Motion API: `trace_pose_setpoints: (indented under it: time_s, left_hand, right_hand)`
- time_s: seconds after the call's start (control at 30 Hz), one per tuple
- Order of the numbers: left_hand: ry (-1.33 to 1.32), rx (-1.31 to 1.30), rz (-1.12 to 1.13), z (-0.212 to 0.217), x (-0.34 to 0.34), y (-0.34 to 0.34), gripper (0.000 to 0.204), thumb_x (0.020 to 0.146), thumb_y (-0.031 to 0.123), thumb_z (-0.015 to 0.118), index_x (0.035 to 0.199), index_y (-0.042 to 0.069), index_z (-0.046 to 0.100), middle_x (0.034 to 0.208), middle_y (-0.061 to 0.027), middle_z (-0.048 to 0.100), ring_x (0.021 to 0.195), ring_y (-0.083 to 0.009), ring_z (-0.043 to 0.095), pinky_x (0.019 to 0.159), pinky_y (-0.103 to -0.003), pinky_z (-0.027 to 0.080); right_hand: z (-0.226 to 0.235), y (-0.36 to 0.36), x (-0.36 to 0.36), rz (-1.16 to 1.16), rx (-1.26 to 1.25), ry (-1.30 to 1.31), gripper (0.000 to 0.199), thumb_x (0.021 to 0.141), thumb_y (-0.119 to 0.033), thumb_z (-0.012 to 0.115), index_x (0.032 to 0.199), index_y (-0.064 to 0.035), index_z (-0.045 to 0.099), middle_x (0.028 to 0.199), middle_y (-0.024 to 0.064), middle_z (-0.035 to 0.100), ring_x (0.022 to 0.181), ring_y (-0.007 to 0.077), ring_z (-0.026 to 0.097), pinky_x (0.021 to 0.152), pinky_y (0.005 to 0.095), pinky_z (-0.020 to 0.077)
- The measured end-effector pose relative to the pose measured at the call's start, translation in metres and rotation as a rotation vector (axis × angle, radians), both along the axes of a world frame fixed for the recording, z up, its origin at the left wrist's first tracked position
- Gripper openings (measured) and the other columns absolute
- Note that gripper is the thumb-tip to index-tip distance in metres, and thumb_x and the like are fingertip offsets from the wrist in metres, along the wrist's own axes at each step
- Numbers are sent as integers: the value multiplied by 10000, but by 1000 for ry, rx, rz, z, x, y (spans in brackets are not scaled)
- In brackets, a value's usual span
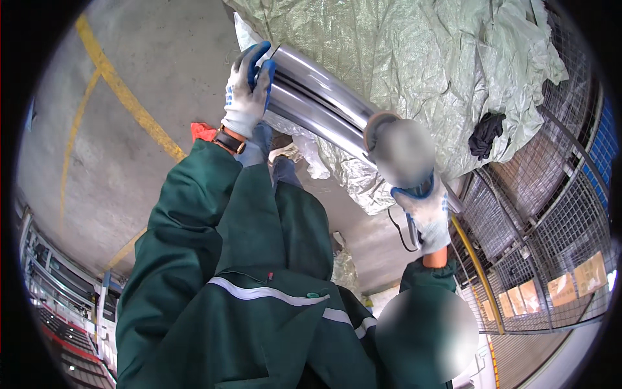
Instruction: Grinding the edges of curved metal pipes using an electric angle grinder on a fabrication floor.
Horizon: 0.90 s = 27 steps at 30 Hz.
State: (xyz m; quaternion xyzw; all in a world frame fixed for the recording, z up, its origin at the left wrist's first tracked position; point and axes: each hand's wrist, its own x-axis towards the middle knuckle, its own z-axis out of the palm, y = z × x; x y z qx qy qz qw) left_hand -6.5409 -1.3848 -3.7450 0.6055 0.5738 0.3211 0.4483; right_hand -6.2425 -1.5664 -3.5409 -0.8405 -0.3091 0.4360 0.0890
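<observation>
My left hand [247, 94], in a white glove with blue fingertips, is closed on the near-left end of a shiny metal profile [317, 97], which looks like two parallel tubes with a dark groove between them. On the right, my right hand [427, 211], gloved the same way, is wrapped round what looks like an angle grinder. Its round brownish disc [378, 128] is at the profile's right end; whether they touch I cannot tell. A blurred patch hides most of the tool's body. A dark cord [398, 235] hangs beside my right hand.
Crumpled pale green woven sheeting [414, 52] spreads beneath and beyond the profile. A black cloth [486, 135] lies on it. Wire mesh cages [551, 227] with wrapped goods stand at the right. Yellow lines [126, 94] mark the concrete floor at the left.
</observation>
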Motion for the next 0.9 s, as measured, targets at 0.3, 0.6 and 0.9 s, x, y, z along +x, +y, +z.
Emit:
trace_pose_setpoints:
  time_s: [0.3, 0.6, 0.9]
  left_hand:
    - [564, 477, -476, 35, 2, 18, 641, 914, 457, 619, 1462, 152, 486, 1553, -131, 390, 1416, -309, 356, 1154, -569, 194]
    - [541, 513, -807, 41, 61, -19, 728, 916, 515, 559, 1497, 106, 400, 1524, -133, 422, 1463, -296, 336, 1225, -584, 157]
    - [426, 474, -1044, 42, 126, -66, 906, 771, 498, 717, 1526, 133, 371, 1553, -108, 399, 1483, -313, 304, 1221, -604, 183]
  right_hand:
    - [34, -61, -23, -289, -34, 96, 666, 637, -81, 824, 1258, 11, 599, 1070, 160, 728, 851, 242, 690, 790, 335, 551]
    - [47, -102, -44, -446, -33, 113, 652, 647, -62, 818, 1256, 10, 598, 1044, 156, 720, 836, 229, 681, 769, 320, 548]
    - [56, -153, -47, -584, -119, 24, 664, 649, -69, 833, 1265, 2, 596, 993, 149, 726, 758, 208, 676, 706, 303, 553]
